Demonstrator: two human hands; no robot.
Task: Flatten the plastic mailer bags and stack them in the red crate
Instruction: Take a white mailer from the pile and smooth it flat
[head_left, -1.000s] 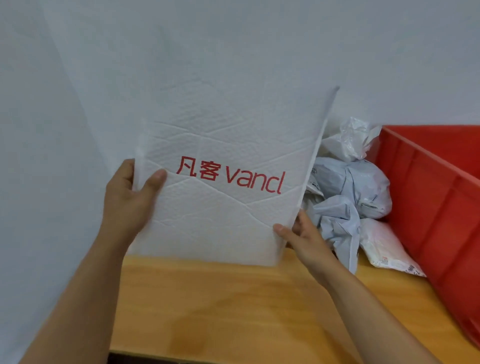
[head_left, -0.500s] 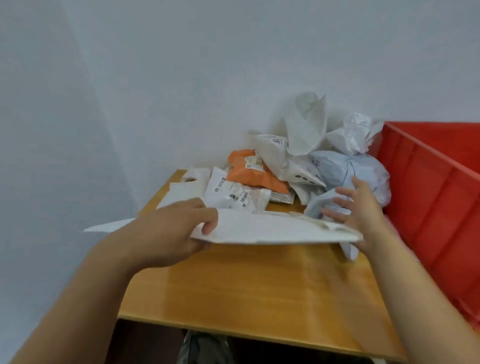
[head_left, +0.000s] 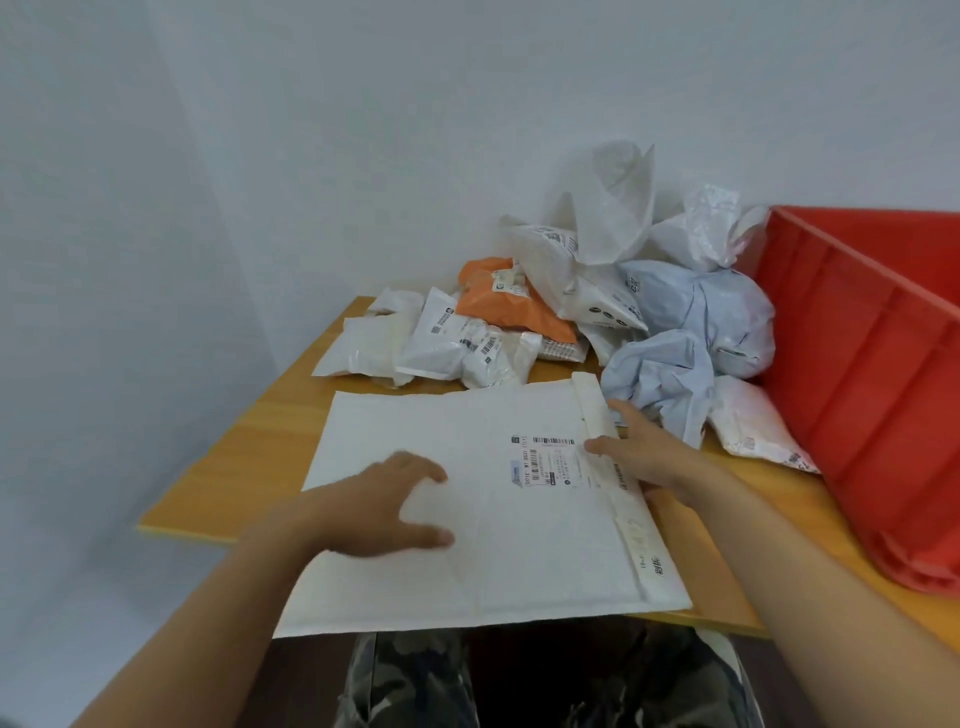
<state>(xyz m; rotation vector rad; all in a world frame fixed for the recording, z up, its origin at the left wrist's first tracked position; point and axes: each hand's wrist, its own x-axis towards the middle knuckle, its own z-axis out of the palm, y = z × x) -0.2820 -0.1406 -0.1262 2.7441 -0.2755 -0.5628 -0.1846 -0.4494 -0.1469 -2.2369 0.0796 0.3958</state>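
Lying label side up on the near part of the wooden worktop (head_left: 249, 457), the white padded mailer (head_left: 483, 499) has its near edge hanging slightly past the worktop's front, probably so the whole face can be pressed flat. The left hand (head_left: 374, 506) hovers at or rests on its left half, fingers spread and loose, gripping nothing; motion blur hides whether the palm touches. The right hand (head_left: 644, 457) sits at the mailer's right edge beside the folded flap (head_left: 597, 410), fingers extended toward the shipping label (head_left: 545, 462), seemingly steadying it rather than pinching. The pile of crumpled bags (head_left: 597, 312) waits at the far side, within reach. The red crate (head_left: 857, 364) stands at the right, close for stacking; its inside is barely visible.
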